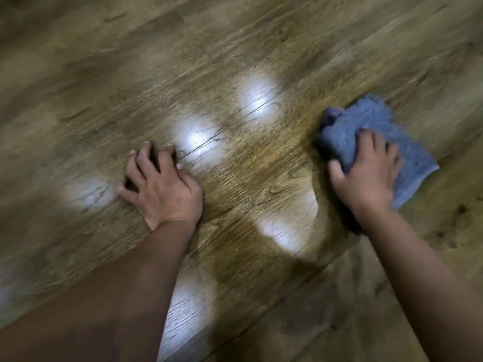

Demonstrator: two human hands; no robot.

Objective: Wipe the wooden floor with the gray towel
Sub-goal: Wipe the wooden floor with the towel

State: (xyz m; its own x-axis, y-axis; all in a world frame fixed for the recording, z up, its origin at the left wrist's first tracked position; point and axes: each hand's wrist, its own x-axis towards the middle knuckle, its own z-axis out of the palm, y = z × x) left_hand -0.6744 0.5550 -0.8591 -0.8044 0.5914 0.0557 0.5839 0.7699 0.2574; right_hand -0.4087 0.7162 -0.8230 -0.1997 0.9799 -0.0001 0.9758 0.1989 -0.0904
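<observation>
Two bare forearms come into the picture from the bottom edge, the left one from the lower left corner and the right one from the lower right. They reach forward and down to the brown wooden floor with long grain lines (235, 48), which fills the whole view. Much of the floor looks blurred, mostly toward the left side and the top.

The left hand (162, 186) rests on the floor with the palm side down. Its fingers (142, 163) are spread and bent, so the tips press on the wood, and it holds nothing.

The right hand (366, 173) lies on top of the crumpled gray-blue terry towel (366, 121). Four fingers press on the cloth from above and the thumb touches its near left edge, so the hand is closed on the towel. The towel lies flat against the floor at the right side of the view, well apart from the left hand. A part of it shows beyond the fingertips and another part reaches out to the right of the hand.

Several bright white reflections of light (257, 96) shine on the floor between the two hands and near the left hand. A dark shadow lies on the wood between the two forearms.
</observation>
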